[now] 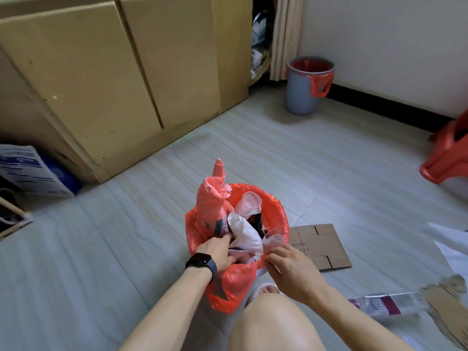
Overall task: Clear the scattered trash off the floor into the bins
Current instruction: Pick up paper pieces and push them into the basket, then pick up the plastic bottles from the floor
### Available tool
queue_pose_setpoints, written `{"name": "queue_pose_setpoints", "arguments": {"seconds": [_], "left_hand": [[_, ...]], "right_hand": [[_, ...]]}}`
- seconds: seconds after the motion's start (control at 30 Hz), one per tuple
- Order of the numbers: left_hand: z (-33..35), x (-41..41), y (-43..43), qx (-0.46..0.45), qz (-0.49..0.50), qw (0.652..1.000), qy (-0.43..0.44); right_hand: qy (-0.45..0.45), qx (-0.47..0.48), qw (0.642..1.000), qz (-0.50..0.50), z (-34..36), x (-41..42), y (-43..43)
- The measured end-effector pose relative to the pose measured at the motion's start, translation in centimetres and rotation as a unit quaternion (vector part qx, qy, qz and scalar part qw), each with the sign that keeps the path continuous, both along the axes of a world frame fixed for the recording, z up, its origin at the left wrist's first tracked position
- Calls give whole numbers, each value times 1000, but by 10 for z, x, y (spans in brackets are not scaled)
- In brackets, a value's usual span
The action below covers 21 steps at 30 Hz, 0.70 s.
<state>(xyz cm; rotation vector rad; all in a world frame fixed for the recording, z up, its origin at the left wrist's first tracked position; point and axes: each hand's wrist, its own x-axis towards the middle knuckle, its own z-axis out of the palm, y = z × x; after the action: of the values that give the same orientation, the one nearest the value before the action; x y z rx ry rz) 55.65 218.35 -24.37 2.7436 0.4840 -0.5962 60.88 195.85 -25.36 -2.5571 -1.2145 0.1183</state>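
**Both grips at the stuffed red liner**

The floor (pixel 126 249) spreads around both grips. Well beyond them, by the wall, stands a grey bin (pixel 304 97). Directly under them sits a red liner (pixel 276 206) stuffed with trash (pixel 248 239). Cardboard (pixel 321 247) lies just right of the right grip (pixel 288 267), with a bottle (pixel 379 304) further right and nearer the person. The right grip pinches the liner's rim. The left grip (pixel 215 252) curls in among the trash, and I cannot tell what it holds.

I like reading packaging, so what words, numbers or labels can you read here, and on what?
Red plastic bin liner: dark digits, perhaps "62", too blurred to be sure.
Flat brown cardboard sheet: small print, unreadable.
Clear plastic bottle's label: blurred, unreadable.
White-and-blue box: lines of print, blurred, unreadable.
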Motion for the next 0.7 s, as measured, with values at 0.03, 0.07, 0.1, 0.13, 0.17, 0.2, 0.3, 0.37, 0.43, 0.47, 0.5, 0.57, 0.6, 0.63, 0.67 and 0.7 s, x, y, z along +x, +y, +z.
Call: {"name": "queue_pose_setpoints", "arguments": {"seconds": [0.03,0.07,0.1,0.13,0.17,0.2,0.3,0.37,0.43,0.47,0.5,0.57,0.6,0.63,0.67,0.7], "left_hand": [[5,0,-1,-17,0,1000,-2],[9,0,-1,-29,1,1000,-9],[19,-2,-2,-36,2,999,-19],[24,-3,-1,-43,2,999,-30],[34,-3,-2,-34,-7,999,-40],[42,-3,-2,-21,-20,998,-50],[79,3,-12,11,-53,996,-68],[107,17,-34,12,-105,990,-94],[137,37,-72,4,-170,977,-131],[152,47,-97,-5,-197,969,-149],[166,56,-126,-18,-226,960,-162],[191,71,-184,-41,-282,942,-179],[200,77,-219,-50,-319,928,-187],[207,81,-250,-57,-347,917,-189],[211,85,-278,-63,-374,905,-191],[213,87,-320,-75,-409,889,-191]], "right_hand": [[4,-10,1000,3,2,-1,0],[5,-12,1000,-1,5,-2,-1],[6,-5,1000,-5,11,-2,-3],[9,-2,1000,-7,16,-1,-4],[13,2,1000,-11,26,-2,-8],[16,5,1000,-13,35,-2,-13],[11,20,999,-41,65,0,-41],[-6,31,996,-78,87,3,-68],[-24,29,992,-122,115,4,-104],[-30,23,988,-147,130,3,-126],[-41,25,984,-170,144,1,-151],[-60,30,972,-223,171,-8,-202],[-66,30,962,-265,185,-18,-234],[-78,35,950,-300,195,-28,-262],[-76,36,937,-340,205,-39,-289],[-77,39,916,-391,213,-59,-326]]}}
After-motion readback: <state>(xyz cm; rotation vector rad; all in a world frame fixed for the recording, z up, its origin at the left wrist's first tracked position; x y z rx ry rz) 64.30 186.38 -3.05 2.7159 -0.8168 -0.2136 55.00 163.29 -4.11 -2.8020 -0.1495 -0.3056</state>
